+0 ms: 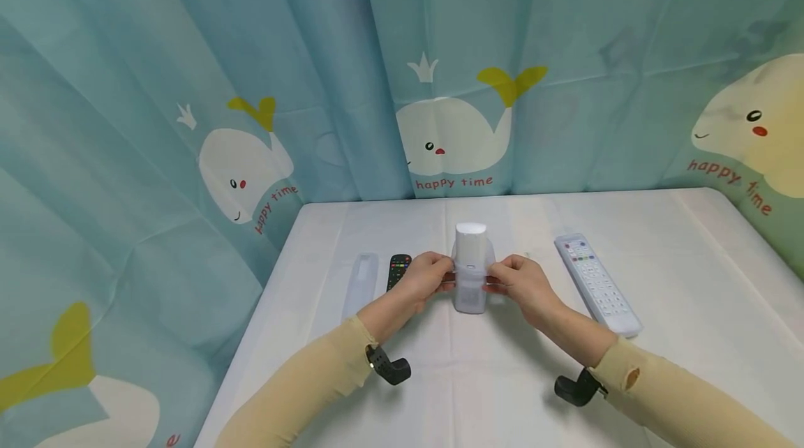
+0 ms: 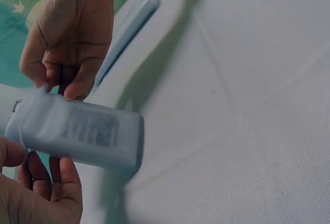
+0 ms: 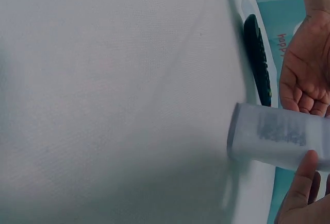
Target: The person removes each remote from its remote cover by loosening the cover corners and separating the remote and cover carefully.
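Note:
Between both hands, over the middle of the table, is a white remote control (image 1: 471,242) partly inside a translucent cover (image 1: 470,294). The remote's plain end sticks out at the far side, and a dark printed patch (image 2: 93,126) shows through the cover. My left hand (image 1: 427,279) pinches the cover's left edge with thumb and fingers. On the opposite edge, my right hand (image 1: 523,286) pinches the cover the same way. Both wrist views show the covered end (image 3: 278,131) pointing toward me, raised over the table.
Left of the hands lie a black remote (image 1: 398,268) with coloured buttons and a flat translucent cover (image 1: 360,284). A white remote in a cover (image 1: 597,284) lies to the right. The white table (image 1: 502,392) ends at a blue whale-print curtain (image 1: 339,120).

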Demonstrator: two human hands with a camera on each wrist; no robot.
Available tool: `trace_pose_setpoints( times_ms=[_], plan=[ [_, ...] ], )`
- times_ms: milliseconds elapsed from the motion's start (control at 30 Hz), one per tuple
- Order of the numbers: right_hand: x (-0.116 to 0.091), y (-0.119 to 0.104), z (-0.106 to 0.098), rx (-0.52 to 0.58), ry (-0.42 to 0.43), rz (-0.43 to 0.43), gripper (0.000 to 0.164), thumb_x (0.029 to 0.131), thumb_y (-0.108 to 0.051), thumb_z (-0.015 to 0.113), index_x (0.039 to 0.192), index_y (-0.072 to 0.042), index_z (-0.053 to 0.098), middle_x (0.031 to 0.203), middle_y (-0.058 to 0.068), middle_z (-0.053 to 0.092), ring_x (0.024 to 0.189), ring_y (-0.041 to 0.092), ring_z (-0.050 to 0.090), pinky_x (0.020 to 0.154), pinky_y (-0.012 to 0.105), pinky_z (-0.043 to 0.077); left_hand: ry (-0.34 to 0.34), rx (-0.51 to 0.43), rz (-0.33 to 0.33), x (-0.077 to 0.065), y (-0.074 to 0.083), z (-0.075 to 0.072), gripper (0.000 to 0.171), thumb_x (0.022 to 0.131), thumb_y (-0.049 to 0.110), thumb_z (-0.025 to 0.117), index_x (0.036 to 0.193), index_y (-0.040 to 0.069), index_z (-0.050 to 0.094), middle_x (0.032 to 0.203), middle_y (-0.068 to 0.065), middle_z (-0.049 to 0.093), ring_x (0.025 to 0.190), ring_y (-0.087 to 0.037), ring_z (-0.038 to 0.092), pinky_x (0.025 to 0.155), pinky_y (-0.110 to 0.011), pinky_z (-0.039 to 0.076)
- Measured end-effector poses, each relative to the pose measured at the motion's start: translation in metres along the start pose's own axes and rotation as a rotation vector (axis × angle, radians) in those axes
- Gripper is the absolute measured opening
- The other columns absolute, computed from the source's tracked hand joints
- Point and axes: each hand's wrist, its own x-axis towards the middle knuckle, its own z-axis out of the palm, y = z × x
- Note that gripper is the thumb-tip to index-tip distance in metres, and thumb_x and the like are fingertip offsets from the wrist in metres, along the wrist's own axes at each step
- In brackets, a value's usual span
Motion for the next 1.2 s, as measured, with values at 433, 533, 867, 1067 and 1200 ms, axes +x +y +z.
trace_pose_setpoints(
  times_ms=[433,533,867,1067,1200],
  plan=[
    [-0.002,-0.023,-0.012,-0.288,-0.049,-0.344,0.059,0.097,-0.006,0.065,0.149,0.0,0.04,0.149,0.019,0.046,0.135,0.037,0.047,0.109,0.049,0.044,0.008,0.036,0.026,-0.001,0.0,-0.002,0.021,0.095,0.012,0.055,0.11,-0.001,0.06,0.109,-0.011,0.065,0.095,-0.021,0.066,0.081,-0.031,0.058],
    [-0.005,-0.039,-0.009,-0.351,-0.083,-0.54,0.063,0.098,-0.004,0.062,0.155,-0.006,0.037,0.155,0.015,0.043,0.14,0.036,0.043,0.114,0.05,0.038,0.005,0.031,0.028,-0.001,0.001,-0.002,0.021,0.096,0.013,0.055,0.109,-0.001,0.061,0.109,-0.011,0.066,0.095,-0.021,0.067,0.082,-0.033,0.059],
    [0.001,-0.064,-0.004,-0.492,-0.15,-0.567,0.038,0.102,-0.017,0.065,0.14,-0.013,0.063,0.129,0.007,0.066,0.111,0.024,0.066,0.09,0.037,0.056,0.015,0.061,0.049,-0.003,0.002,-0.002,0.021,0.099,0.015,0.055,0.111,0.0,0.062,0.108,-0.009,0.066,0.096,-0.02,0.067,0.083,-0.034,0.058],
    [0.014,-0.07,-0.007,-0.513,-0.199,-0.542,0.038,0.099,-0.014,0.07,0.136,-0.01,0.065,0.125,0.008,0.067,0.111,0.026,0.066,0.091,0.043,0.056,0.053,0.299,0.221,-0.007,0.001,-0.008,0.025,0.106,0.025,0.055,0.125,0.01,0.063,0.117,-0.002,0.065,0.105,-0.016,0.063,0.088,-0.036,0.054],
    [0.026,-0.069,-0.009,-0.508,-0.243,-0.514,0.04,0.099,-0.013,0.07,0.138,-0.008,0.063,0.126,0.009,0.066,0.11,0.026,0.066,0.089,0.042,0.056,0.113,0.524,0.402,-0.01,0.001,-0.011,0.025,0.104,0.029,0.056,0.126,0.016,0.059,0.124,0.002,0.059,0.109,-0.014,0.06,0.087,-0.034,0.052]
  ],
)
